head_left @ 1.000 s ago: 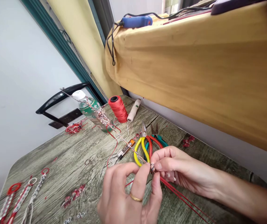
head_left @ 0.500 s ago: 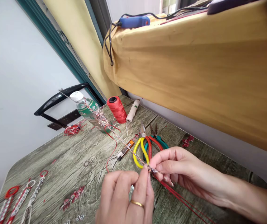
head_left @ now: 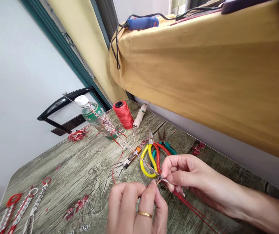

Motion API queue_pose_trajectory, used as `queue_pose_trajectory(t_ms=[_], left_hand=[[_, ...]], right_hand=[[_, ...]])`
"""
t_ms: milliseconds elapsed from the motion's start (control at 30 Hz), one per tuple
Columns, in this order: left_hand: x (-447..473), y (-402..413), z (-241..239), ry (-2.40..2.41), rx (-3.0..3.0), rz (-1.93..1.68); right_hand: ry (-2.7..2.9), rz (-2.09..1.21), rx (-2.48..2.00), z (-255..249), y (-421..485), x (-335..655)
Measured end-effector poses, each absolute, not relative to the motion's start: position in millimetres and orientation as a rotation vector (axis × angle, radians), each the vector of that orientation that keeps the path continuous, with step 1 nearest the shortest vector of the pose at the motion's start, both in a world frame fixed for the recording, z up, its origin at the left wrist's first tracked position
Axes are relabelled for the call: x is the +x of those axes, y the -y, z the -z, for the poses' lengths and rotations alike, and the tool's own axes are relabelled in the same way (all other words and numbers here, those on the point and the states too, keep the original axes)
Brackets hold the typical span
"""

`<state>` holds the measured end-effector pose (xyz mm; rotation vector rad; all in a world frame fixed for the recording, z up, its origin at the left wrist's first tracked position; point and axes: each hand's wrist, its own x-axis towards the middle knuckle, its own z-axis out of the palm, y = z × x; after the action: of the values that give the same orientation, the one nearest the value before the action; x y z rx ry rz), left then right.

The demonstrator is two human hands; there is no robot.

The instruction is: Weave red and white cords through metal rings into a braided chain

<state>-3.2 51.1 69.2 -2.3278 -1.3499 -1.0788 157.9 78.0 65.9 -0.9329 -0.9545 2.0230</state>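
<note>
A thin braided cord (head_left: 143, 160) runs taut from the bottle at the back to my fingers. My right hand (head_left: 194, 174) pinches it at a small dark knotted part (head_left: 159, 177) between thumb and forefinger. My left hand (head_left: 136, 209), with a gold ring, is closed just below the knot, pinching a thin strand there. Red cords (head_left: 190, 206) trail from under my right hand towards the bottom right. Just beyond my fingertips lie scissors (head_left: 143, 165) with one yellow and one red handle, overlapping green-handled pliers (head_left: 170, 148).
A plastic bottle (head_left: 96, 117) wound with cord stands behind, near a red thread spool (head_left: 123, 115) and a white thread roll (head_left: 140, 116). An orange-and-black lighter (head_left: 132, 157) lies left of the scissors. Braided pieces (head_left: 22, 211) with rings lie front left; beaded strips (head_left: 77, 207) lie nearer.
My left fingertips have drawn slightly down and away from the knot, with a strand between them. My right hand has shifted slightly right, still pinching. The view has moved a little.
</note>
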Motion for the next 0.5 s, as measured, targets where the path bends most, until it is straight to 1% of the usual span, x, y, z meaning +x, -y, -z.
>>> queue_pose_trajectory(t_ms=[267, 500], left_hand=[[-13, -58, -64, 1.272, -2.369, 1.035], [-13, -61, -59, 1.26, -2.366, 1.024]], right_hand=[[0.964, -1.898, -0.918, -64, -82, 168], [0.873, -1.978, -0.854, -62, -84, 168]])
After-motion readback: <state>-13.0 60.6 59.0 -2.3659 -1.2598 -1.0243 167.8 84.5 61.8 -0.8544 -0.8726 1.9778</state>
